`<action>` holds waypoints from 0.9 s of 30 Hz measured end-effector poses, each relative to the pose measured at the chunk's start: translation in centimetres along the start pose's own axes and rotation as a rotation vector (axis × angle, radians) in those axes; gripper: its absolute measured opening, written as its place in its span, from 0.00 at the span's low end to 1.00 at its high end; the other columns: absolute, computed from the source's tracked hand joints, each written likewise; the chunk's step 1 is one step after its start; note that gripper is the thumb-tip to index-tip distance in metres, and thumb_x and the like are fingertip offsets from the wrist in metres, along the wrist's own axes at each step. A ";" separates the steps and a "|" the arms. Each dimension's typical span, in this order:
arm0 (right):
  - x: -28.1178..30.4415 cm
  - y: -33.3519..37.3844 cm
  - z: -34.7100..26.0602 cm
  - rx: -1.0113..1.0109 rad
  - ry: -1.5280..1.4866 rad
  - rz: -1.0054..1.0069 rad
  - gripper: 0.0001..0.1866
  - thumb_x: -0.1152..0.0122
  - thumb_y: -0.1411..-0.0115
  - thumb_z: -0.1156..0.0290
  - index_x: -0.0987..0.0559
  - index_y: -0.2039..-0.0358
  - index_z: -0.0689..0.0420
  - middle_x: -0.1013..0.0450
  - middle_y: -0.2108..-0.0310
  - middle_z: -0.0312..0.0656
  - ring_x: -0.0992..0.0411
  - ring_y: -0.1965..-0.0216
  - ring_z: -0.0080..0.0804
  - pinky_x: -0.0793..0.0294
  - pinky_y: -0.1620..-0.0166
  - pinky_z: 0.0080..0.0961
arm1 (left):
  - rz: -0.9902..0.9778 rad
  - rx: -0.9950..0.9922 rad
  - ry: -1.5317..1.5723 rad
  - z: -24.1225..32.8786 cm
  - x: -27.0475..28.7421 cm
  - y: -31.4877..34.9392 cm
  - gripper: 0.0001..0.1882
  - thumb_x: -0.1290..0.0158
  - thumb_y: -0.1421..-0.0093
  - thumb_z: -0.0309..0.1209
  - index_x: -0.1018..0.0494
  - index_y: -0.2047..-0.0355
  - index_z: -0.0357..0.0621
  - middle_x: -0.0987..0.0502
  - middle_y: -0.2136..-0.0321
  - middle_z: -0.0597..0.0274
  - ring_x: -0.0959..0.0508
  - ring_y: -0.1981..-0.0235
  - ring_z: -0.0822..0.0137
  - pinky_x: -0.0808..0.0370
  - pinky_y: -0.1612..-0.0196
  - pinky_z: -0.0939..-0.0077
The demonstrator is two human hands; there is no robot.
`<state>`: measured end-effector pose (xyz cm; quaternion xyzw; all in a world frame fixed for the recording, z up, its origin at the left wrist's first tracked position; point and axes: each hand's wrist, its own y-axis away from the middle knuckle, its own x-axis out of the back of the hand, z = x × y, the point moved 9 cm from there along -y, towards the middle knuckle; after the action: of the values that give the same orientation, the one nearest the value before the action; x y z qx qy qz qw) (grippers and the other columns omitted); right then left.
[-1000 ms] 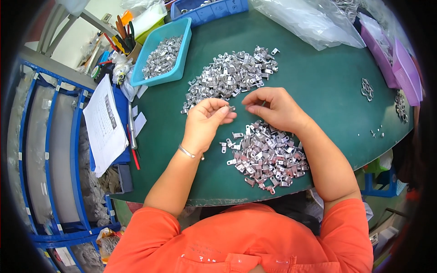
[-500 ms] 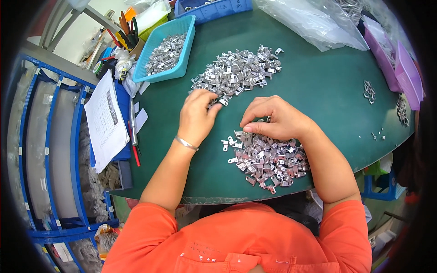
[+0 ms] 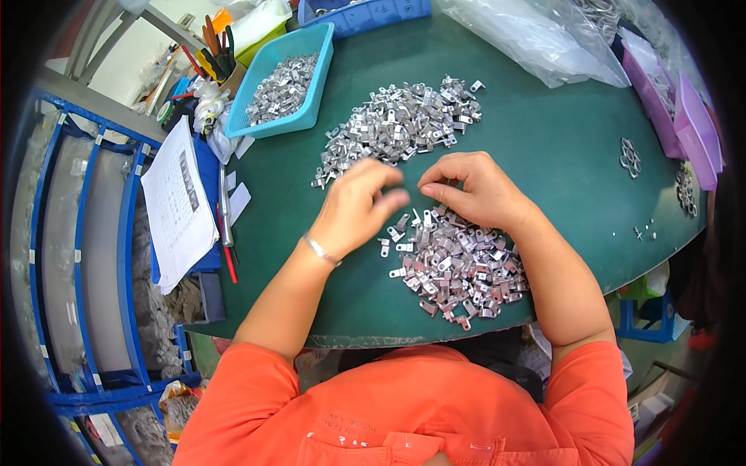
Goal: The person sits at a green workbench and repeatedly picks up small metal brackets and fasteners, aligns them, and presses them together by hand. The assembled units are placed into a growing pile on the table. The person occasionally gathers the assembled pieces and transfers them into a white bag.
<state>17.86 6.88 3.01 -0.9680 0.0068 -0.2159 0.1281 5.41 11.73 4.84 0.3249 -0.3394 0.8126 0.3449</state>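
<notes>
Two heaps of small bent silver metal brackets with holes lie on the green table: a far heap and a near heap, the latter partly reddish. My left hand hovers between them, left of the middle, a little blurred. Its thumb and fingers are apart, and nothing shows between them. Over the top edge of the near heap is my right hand, thumb and forefinger brought together in a pinch. Whatever the pinch may hold is too small or hidden to make out.
A turquoise basket of brackets stands at the far left, near a blue bin. Printed sheets and a pen lie at the left edge. Plastic bags, purple trays and linked metal rings are on the right.
My left hand has drawn back from the far heap toward me and the right, its fingers parting. My right hand has shifted slightly away from me, still pinched. Some brackets at both heaps' edges have shifted.
</notes>
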 end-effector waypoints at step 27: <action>-1.4 0.5 -0.9 0.132 -0.102 -0.202 0.07 0.36 0.49 0.78 0.19 0.67 0.60 0.23 0.72 0.41 0.25 0.70 0.29 0.26 0.65 0.24 | 0.202 0.151 0.099 -1.7 2.3 -0.8 0.05 0.40 0.50 0.22 0.24 0.71 0.37 0.25 0.72 0.61 0.24 0.73 0.67 0.28 0.68 0.75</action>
<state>16.22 6.25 3.09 -0.9629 -0.1114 -0.1782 0.1693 4.31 14.27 5.93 0.2735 -0.2908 0.8815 0.2523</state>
